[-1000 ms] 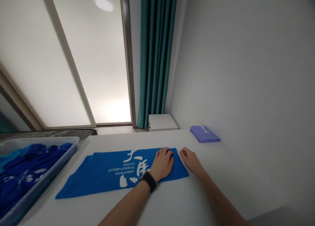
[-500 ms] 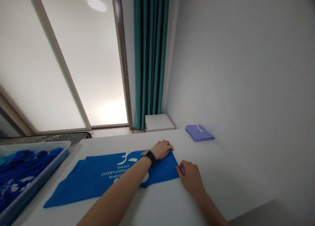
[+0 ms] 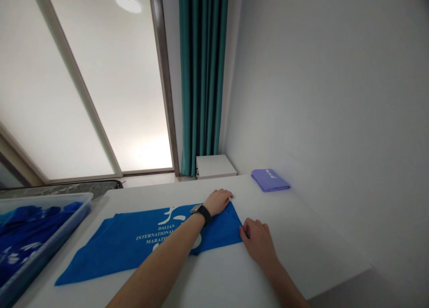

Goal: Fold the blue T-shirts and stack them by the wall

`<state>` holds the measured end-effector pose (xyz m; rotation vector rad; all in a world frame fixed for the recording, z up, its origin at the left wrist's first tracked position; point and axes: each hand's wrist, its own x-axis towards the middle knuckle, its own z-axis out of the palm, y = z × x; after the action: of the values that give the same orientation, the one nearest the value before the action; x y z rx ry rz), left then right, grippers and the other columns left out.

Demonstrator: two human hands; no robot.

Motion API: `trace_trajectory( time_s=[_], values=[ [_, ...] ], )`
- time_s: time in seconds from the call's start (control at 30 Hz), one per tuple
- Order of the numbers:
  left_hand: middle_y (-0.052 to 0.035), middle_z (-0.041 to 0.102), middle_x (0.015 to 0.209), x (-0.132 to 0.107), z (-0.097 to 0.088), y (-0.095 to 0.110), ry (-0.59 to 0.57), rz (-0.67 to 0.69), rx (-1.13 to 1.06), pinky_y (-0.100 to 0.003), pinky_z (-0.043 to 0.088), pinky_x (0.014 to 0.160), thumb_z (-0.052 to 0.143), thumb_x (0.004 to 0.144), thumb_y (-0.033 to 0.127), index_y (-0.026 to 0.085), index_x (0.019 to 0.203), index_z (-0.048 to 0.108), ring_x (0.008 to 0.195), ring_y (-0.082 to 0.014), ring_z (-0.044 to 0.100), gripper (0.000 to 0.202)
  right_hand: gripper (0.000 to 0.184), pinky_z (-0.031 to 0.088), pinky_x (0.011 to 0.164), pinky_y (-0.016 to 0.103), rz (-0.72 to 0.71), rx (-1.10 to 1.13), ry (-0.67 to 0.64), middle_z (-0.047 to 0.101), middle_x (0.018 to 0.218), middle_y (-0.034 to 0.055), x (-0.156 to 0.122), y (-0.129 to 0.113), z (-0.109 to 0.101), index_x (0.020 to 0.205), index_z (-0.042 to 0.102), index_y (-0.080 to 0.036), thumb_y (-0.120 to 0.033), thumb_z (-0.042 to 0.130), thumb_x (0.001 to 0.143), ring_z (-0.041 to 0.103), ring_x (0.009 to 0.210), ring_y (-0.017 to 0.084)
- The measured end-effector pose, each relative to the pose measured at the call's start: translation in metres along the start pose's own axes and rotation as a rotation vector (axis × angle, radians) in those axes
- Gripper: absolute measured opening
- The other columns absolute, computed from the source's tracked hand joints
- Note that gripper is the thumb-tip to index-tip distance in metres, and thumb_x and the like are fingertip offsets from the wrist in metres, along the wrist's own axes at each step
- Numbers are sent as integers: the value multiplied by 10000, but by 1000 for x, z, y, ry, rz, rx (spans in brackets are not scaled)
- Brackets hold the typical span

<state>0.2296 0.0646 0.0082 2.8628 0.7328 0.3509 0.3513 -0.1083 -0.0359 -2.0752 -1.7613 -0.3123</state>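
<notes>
A blue T-shirt with white "Dalian International" lettering lies folded lengthwise on the white table. My left hand, with a dark-banded watch on its wrist, is at the shirt's far right corner. Its fingers curl down over the edge, and their tips are partly hidden. At the right end, nearer to me, my right hand pinches the shirt's edge between thumb and fingers. My left forearm covers part of the printed design.
A folded purple garment lies at the table's back right, by the wall. On the left, a clear plastic bin holds blue clothes. Beyond the white table stand a small white cabinet and a green curtain.
The whole view has shifted slightly, so everything appears a little further left. Both hands keep their places at the shirt's right end.
</notes>
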Motion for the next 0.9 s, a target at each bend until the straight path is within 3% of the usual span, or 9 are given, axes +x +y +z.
trace_trajectory(
  time_s=[0.13,0.27,0.43,0.57,0.67,0.77,0.9],
  values=[
    [-49,661,1086,-22,-14,-13,27,-23,-4,-356,422,943,408,950,151,215,1078,636,1056,-206,567,269,156,316,737,342,6,52,22,637,771,33,1,0,-3,889,549,-218,-251,410,951,580,761,208],
    [-60,614,1126,-63,-29,-25,70,-55,29,-368,401,954,416,958,183,223,1105,620,1072,-217,538,254,196,334,802,358,-94,89,57,656,936,74,4,-10,-11,990,578,-211,-220,386,953,579,878,228],
    [-58,585,1111,-116,-41,-35,92,-57,116,-357,397,927,423,964,177,230,1111,599,1033,-212,527,235,268,341,804,368,-283,96,-4,643,959,75,17,-54,-17,1016,618,-211,-160,361,959,551,907,238],
    [-60,589,1116,-157,-57,-61,79,-150,152,-360,398,930,455,943,161,233,1114,596,1048,-221,523,233,336,359,824,360,-409,142,-98,646,1026,74,42,-87,-8,1071,630,-222,-102,344,944,550,966,232],
    [-69,600,1140,-189,-76,-92,19,-250,181,-378,398,956,479,930,183,236,1139,605,1092,-237,524,249,364,371,889,357,-450,179,-197,633,1135,80,69,-92,5,1138,615,-215,-78,359,918,541,1063,227],
    [-83,611,1155,-220,-96,-122,-116,-340,213,-397,409,957,516,918,225,227,1149,619,1095,-251,547,253,361,363,956,375,-430,154,-311,600,1237,98,97,-83,18,1213,589,-213,-139,405,912,519,1144,239],
    [-85,615,1173,-248,-118,-146,-238,-422,191,-392,421,958,545,900,243,231,1153,627,1102,-254,576,266,383,347,974,431,-354,98,-522,598,1248,113,128,-71,20,1256,563,-221,-244,481,883,521,1154,266]
  ],
)
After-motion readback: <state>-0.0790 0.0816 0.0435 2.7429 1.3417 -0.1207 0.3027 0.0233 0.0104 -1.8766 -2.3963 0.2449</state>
